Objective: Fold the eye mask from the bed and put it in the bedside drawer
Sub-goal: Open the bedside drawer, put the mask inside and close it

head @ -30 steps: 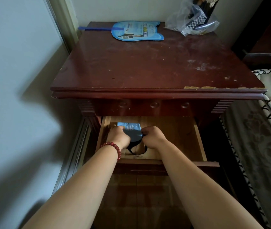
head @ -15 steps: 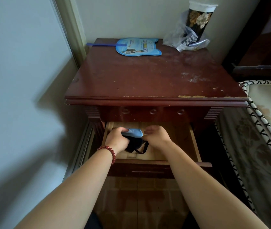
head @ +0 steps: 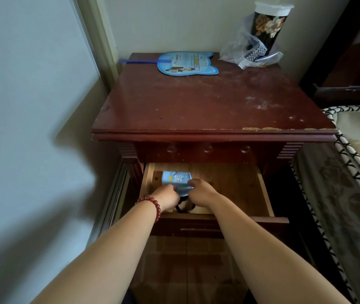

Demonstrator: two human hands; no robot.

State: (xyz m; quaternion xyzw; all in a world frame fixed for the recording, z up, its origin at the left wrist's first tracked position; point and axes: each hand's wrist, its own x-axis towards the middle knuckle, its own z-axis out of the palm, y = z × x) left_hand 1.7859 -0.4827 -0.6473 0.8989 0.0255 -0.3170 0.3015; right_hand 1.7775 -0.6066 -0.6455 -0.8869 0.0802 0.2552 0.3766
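Observation:
The folded eye mask (head: 175, 179) is light blue with print on top and lies low inside the open wooden drawer (head: 262, 189) of the dark red bedside table (head: 207, 106). Its black strap (head: 184, 207) loops out toward me below my hands. My left hand (head: 167, 197), with a red bead bracelet on the wrist, grips the mask's near left side. My right hand (head: 202, 191) pinches its near right edge. Both hands cover the mask's near half.
On the tabletop at the back lie a blue hand fan (head: 187, 63) and a crumpled clear plastic bag (head: 247, 54) around a dark floral cup (head: 266, 25). A wall stands close on the left. The bed (head: 354, 172) with a patterned cover borders the right.
The view has pulled back and tilted up. The mask now sits lower and flatter in the drawer, with more of its printed top showing beyond my hands.

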